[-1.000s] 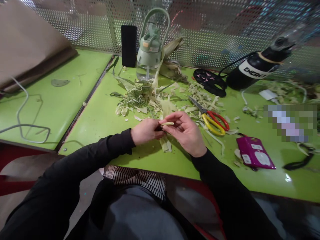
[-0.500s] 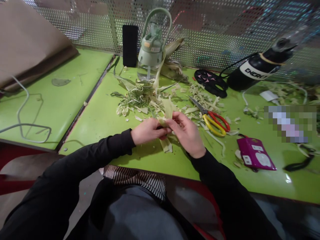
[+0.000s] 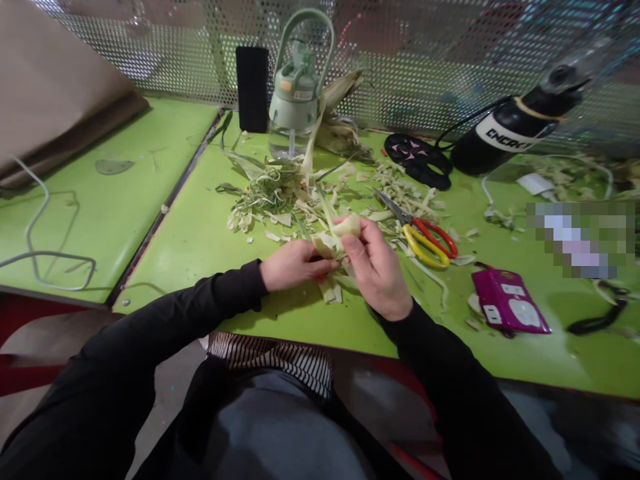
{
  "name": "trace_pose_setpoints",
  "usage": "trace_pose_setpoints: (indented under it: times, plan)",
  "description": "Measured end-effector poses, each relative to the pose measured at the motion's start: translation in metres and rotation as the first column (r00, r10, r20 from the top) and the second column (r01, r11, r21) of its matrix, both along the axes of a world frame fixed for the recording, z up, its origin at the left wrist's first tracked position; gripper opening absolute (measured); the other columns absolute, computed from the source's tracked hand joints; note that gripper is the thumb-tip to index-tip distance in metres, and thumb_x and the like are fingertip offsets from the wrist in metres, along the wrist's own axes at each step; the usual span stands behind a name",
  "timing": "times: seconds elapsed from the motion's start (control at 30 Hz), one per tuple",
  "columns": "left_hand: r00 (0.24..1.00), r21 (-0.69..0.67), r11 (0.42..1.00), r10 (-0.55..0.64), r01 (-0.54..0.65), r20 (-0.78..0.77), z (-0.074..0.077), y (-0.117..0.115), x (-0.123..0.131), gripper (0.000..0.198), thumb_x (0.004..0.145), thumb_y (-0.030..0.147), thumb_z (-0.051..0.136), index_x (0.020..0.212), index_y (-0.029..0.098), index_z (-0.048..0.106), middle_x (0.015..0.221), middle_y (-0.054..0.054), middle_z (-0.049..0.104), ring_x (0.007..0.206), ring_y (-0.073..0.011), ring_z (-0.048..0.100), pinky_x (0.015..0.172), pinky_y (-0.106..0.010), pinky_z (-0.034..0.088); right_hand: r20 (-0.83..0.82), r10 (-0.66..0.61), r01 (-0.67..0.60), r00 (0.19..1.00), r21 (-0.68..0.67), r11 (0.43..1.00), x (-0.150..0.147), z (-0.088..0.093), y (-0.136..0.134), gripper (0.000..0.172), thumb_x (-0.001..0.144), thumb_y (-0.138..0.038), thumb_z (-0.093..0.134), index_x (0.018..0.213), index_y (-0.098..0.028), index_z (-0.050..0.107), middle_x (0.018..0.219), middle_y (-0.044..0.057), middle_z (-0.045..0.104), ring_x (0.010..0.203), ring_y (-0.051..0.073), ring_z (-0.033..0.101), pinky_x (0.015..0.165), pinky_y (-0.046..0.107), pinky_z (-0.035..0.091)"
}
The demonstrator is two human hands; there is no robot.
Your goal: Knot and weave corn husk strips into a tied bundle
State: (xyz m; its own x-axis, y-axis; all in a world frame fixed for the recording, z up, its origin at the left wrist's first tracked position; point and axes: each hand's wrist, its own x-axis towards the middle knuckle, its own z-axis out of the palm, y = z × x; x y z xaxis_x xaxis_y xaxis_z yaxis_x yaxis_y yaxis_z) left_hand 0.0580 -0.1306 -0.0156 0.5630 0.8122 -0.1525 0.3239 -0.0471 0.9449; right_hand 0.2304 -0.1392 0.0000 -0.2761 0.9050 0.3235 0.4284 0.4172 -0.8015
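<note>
In front of my body, both hands meet over the near edge of the table. My left hand (image 3: 296, 265) pinches the lower part of a pale green corn husk (image 3: 326, 245). My right hand (image 3: 381, 275) grips the same husk from the other side, its thumb pressing a folded, curled end near the fingertips. Fingers partly hide how the husk is bunched. Just beyond the hands lies a heap of shredded husk strips (image 3: 273, 190). Scissors (image 3: 425, 247) with red and yellow handles rest to the right of my right hand, blades pointing away.
A bottle with a looped handle (image 3: 295, 107), a black phone (image 3: 252, 90) and dry husks (image 3: 340, 137) stand along the perforated screen. At right are a black bottle (image 3: 500, 143), a black pad (image 3: 417, 160) and a purple packet (image 3: 510, 300). Brown paper (image 3: 65, 93) covers the far left.
The husk's upright flat end has been folded over and curled down between my fingers. My right hand has turned slightly; my left hand keeps its pinch. The view has shifted a little.
</note>
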Motion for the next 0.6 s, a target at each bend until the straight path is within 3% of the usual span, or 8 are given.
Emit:
trace_pose_setpoints:
  times: [0.1, 0.17, 0.27, 0.37, 0.43, 0.5, 0.6]
  plan:
    - [0.999, -0.087, 0.996, 0.020, -0.016, 0.050, 0.004, -0.001, 0.001, 0.019, 0.090, 0.026, 0.060, 0.078, 0.011, 0.064, 0.063, 0.001, 0.064, 0.057, -0.0079, 0.059, 0.063, -0.022, 0.048, 0.008, -0.064, 0.064, 0.998, 0.055, 0.996, 0.001, 0.002, 0.001, 0.033, 0.102, -0.044, 0.038, 0.104, -0.025, 0.065, 0.070, -0.001, 0.054, 0.057, 0.012, 0.048, 0.055, 0.028, 0.043]
    - [0.992, -0.188, 0.982, 0.047, -0.024, 0.117, 0.006, 0.000, 0.001, 0.018, 0.090, 0.022, 0.061, 0.076, 0.011, 0.063, 0.062, 0.002, 0.063, 0.056, -0.0068, 0.059, 0.063, -0.021, 0.050, 0.018, -0.033, 0.032, 0.999, 0.069, 0.997, 0.003, 0.005, 0.001, 0.031, 0.102, -0.043, 0.039, 0.103, -0.025, 0.064, 0.065, -0.003, 0.048, 0.056, 0.012, 0.047, 0.054, 0.027, 0.041]
    - [0.970, -0.339, 0.940, 0.106, -0.026, 0.220, 0.009, 0.003, -0.001, 0.015, 0.090, 0.018, 0.061, 0.077, 0.010, 0.063, 0.062, 0.002, 0.063, 0.056, -0.0056, 0.060, 0.065, -0.022, 0.053, 0.058, 0.079, -0.083, 0.995, 0.063, 0.995, 0.007, 0.012, 0.002, 0.023, 0.100, -0.043, 0.044, 0.106, -0.025, 0.058, 0.063, -0.005, 0.050, 0.054, 0.012, 0.050, 0.053, 0.026, 0.042]
    - [0.950, -0.416, 0.908, 0.170, -0.048, 0.262, 0.013, 0.005, -0.003, 0.013, 0.091, 0.015, 0.059, 0.081, 0.009, 0.064, 0.064, 0.002, 0.064, 0.056, -0.0043, 0.060, 0.069, -0.022, 0.056, 0.221, 0.115, -0.140, 0.969, 0.102, 0.985, 0.010, 0.017, 0.002, 0.021, 0.100, -0.039, 0.045, 0.094, -0.024, 0.057, 0.062, -0.004, 0.056, 0.052, 0.011, 0.052, 0.053, 0.026, 0.042]
    - [0.943, -0.448, 0.891, 0.204, -0.068, 0.263, 0.016, 0.005, -0.004, 0.013, 0.092, 0.012, 0.058, 0.081, 0.009, 0.064, 0.067, 0.001, 0.066, 0.058, -0.0043, 0.062, 0.071, -0.023, 0.057, 0.333, 0.102, -0.157, 0.938, 0.145, 0.977, 0.011, 0.018, 0.003, 0.022, 0.100, -0.036, 0.044, 0.091, -0.023, 0.060, 0.069, -0.001, 0.063, 0.057, 0.013, 0.057, 0.055, 0.027, 0.043]
    - [0.944, -0.450, 0.891, 0.201, -0.064, 0.262, 0.018, 0.005, -0.005, 0.013, 0.092, 0.013, 0.058, 0.081, 0.009, 0.064, 0.069, 0.000, 0.067, 0.059, -0.0049, 0.063, 0.071, -0.022, 0.057, 0.369, 0.085, -0.155, 0.925, 0.166, 0.974, 0.010, 0.017, 0.003, 0.022, 0.100, -0.035, 0.044, 0.101, -0.023, 0.062, 0.076, 0.001, 0.069, 0.062, 0.014, 0.062, 0.058, 0.027, 0.045]
    - [0.960, -0.366, 0.930, 0.136, -0.038, 0.246, 0.015, 0.004, -0.005, 0.012, 0.091, 0.018, 0.061, 0.084, 0.009, 0.065, 0.066, 0.001, 0.066, 0.059, -0.0059, 0.064, 0.067, -0.021, 0.056, 0.362, 0.036, -0.099, 0.931, 0.157, 0.983, 0.010, 0.016, 0.003, 0.025, 0.099, -0.036, 0.046, 0.112, -0.021, 0.062, 0.073, 0.000, 0.069, 0.058, 0.014, 0.062, 0.056, 0.026, 0.045]
